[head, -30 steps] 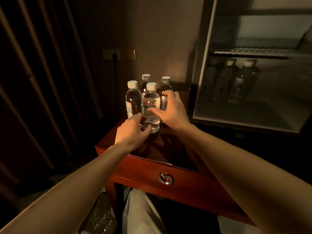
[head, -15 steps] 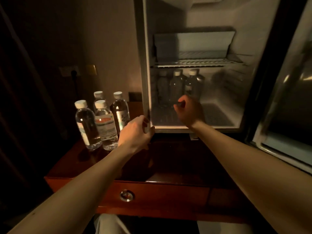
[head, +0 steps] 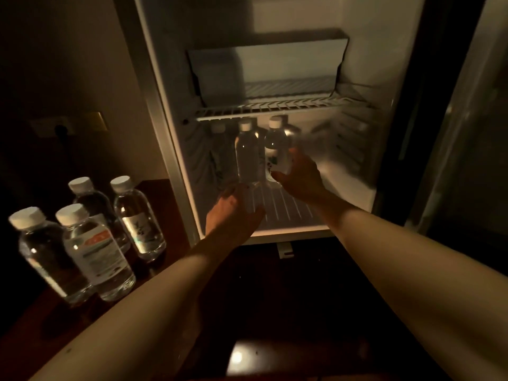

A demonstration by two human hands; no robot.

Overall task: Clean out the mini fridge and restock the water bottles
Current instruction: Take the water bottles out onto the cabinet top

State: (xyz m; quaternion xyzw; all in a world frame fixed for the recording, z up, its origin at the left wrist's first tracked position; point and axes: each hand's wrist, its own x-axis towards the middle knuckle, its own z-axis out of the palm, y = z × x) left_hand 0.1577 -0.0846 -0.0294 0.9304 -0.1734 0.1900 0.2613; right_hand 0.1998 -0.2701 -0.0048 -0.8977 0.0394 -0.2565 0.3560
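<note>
The mini fridge (head: 341, 188) stands open in front of me, dimly lit. My left hand (head: 233, 215) reaches onto its lower floor and grips the base of a clear water bottle (head: 247, 158) with a white cap. Just to the right, my right hand (head: 299, 180) wraps around a second, labelled water bottle (head: 276, 149). Both bottles stand upright, close together under the wire shelf (head: 275, 105). A third bottle (head: 220, 149) stands in shadow by the fridge's left wall. Several more water bottles (head: 96, 257) stand on the wooden table (head: 156, 188) at the left.
The fridge door (head: 467, 133) hangs open at the right. A flat freezer box (head: 264, 70) sits above the wire shelf. A wall socket (head: 57, 127) with a plug is behind the table bottles. The fridge's left frame (head: 162, 133) stands between table bottles and interior.
My view swung from the table bottles to the fridge. Both hands left the table bottles and moved into the lower compartment, each closing on a bottle there.
</note>
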